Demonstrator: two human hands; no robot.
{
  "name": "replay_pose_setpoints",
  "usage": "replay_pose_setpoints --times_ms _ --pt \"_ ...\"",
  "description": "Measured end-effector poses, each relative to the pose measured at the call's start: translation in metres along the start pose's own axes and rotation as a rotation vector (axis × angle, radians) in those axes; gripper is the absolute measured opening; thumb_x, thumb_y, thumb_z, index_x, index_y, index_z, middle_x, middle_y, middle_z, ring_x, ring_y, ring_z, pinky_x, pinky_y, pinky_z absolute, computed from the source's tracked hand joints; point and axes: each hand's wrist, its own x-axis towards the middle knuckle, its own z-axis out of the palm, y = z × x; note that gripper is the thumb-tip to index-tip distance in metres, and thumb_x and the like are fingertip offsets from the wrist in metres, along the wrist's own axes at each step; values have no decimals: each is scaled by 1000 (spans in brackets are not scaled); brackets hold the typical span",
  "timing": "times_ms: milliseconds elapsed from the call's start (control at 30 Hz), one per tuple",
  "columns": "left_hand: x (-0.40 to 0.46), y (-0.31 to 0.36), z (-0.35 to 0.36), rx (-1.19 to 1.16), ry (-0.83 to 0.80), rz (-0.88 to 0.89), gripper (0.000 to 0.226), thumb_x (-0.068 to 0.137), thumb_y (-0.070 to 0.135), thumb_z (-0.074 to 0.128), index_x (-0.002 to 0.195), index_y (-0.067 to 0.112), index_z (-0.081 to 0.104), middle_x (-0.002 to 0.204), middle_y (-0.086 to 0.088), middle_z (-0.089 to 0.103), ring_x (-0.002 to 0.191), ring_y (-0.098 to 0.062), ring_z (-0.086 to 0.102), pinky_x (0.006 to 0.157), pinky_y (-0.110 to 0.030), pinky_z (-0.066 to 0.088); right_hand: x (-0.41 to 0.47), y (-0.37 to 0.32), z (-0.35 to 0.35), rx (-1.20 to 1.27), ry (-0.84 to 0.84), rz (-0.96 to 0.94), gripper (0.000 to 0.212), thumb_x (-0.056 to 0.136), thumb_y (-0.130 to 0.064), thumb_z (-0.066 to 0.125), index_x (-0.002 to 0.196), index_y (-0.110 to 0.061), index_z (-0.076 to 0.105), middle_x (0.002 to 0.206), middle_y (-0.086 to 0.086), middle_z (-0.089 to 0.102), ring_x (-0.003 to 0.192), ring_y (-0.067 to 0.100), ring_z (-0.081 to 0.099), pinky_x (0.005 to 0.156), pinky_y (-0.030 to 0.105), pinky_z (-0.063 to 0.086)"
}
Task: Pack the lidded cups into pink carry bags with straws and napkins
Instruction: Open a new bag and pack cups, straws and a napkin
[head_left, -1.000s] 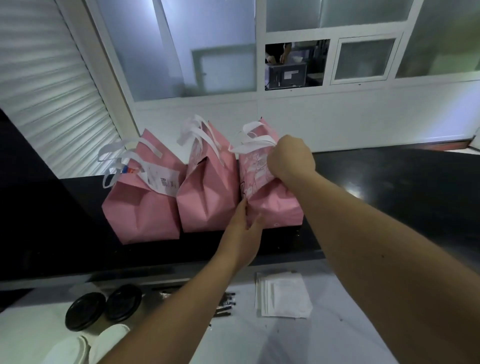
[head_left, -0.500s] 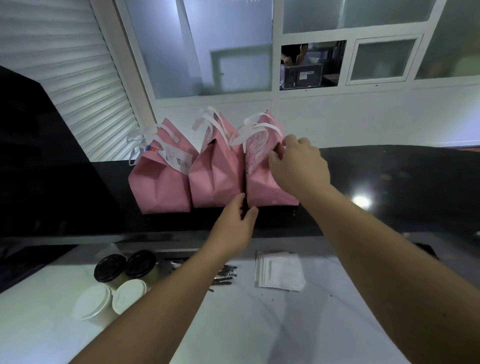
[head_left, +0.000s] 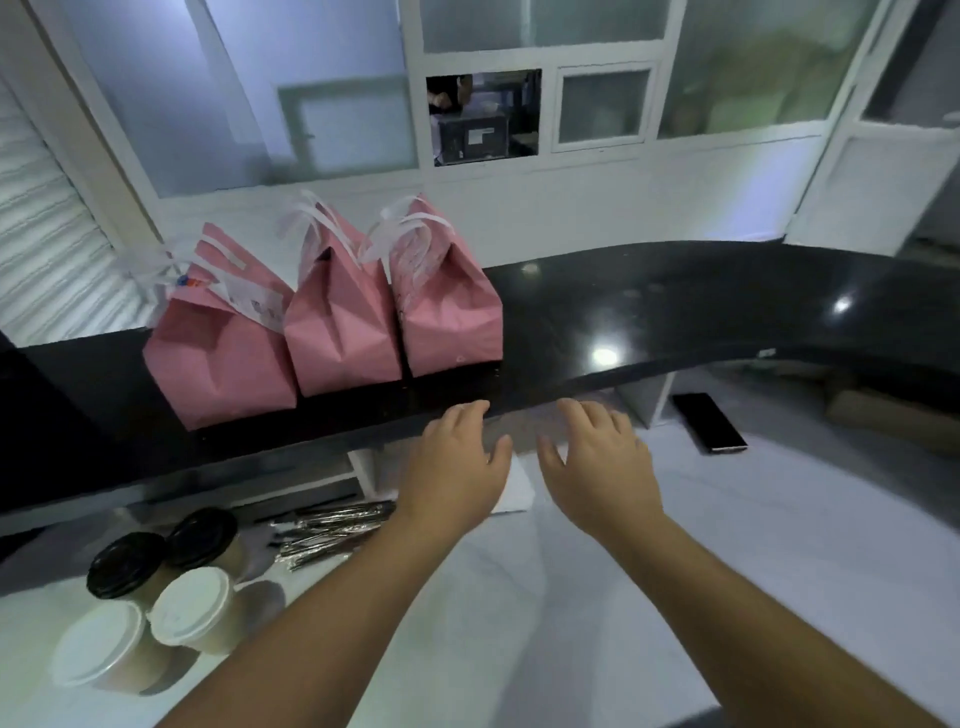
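Observation:
Three pink carry bags stand side by side on the black raised counter (head_left: 649, 317): a left bag (head_left: 218, 364), a middle bag (head_left: 343, 332) and a right bag (head_left: 447, 312), all with white handles. My left hand (head_left: 457, 462) and my right hand (head_left: 597, 457) hover below the counter's front edge, fingers relaxed, holding nothing. Several lidded cups sit at the lower left on the white worktop (head_left: 727, 545): two with black lids (head_left: 127, 564) and two with white lids (head_left: 192, 605). Wrapped straws (head_left: 332, 530) lie beside them. White napkins (head_left: 514, 491) are mostly hidden under my left hand.
A dark phone (head_left: 709, 422) lies on the white worktop to the right, under the counter overhang. A white wall with frosted windows rises behind the counter. A white roller shutter (head_left: 47, 260) is at the far left.
Both hands let go of the right pink bag and drew back toward me, below the counter edge. The view tilted down, showing more of the worktop.

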Motion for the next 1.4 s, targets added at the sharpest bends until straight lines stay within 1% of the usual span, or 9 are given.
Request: replay_pose_setpoints --times_ms 100,333,500,700,767,900,1067,1200,1400 --pt "-16 13 15 82 -64 112 60 102 48 50 156 25 41 159 4 46 143 -23 44 111 -44 41 -43 19 -7 -74 -9 137 56 100 -53 46 150 -28 40 151 -5 49 139 24 41 110 46 41" --pt "-78 44 48 93 -241 338 64 101 53 47 158 26 36 161 4 43 141 -25 45 107 -46 43 -158 41 -32 -174 14 422 60 101 -57 40 155 -32 32 157 -6 41 145 24 34 115 48 36" --pt "-137 92 69 63 -339 540 66 100 56 46 158 26 35 160 3 43 140 -26 46 107 -47 45 -243 69 -63 -195 64 611 58 102 -57 41 154 -33 31 157 -5 41 145 24 36 116 50 36" --pt "-215 173 83 6 -384 775 66 99 55 50 156 25 38 157 2 46 137 -25 49 103 -45 46 -339 115 -114 -248 182 784 58 100 -55 42 152 -31 34 154 -3 45 141 25 39 111 50 40" --pt "-246 206 90 -20 -385 825 66 98 57 51 156 27 38 157 3 47 138 -23 49 105 -44 47 -373 132 -131 -255 221 832 58 99 -55 42 152 -31 35 154 -4 46 140 25 40 110 50 41" --pt "-325 281 111 -59 -425 909 67 99 58 50 158 29 36 162 5 42 144 -22 44 113 -45 43 -459 173 -171 -272 268 931 59 100 -56 41 152 -31 34 156 -3 44 142 25 39 110 50 40" --pt "-442 366 136 -86 -493 1072 67 100 55 49 158 24 35 162 3 42 141 -23 47 107 -44 46 -581 226 -226 -310 328 1085 60 99 -55 42 153 -29 35 155 -3 44 140 24 40 109 49 39" --pt "-525 422 151 -92 -551 1193 67 101 55 48 159 25 34 163 4 41 144 -21 45 109 -43 45 -665 257 -264 -329 381 1217 60 99 -54 43 153 -28 35 154 -2 45 139 23 41 107 48 40" --pt "-612 498 176 -88 -633 1336 66 101 55 49 159 25 35 162 5 41 144 -22 44 110 -44 44 -763 298 -306 -328 470 1390 60 100 -52 44 153 -25 39 152 0 48 135 26 44 105 49 43"
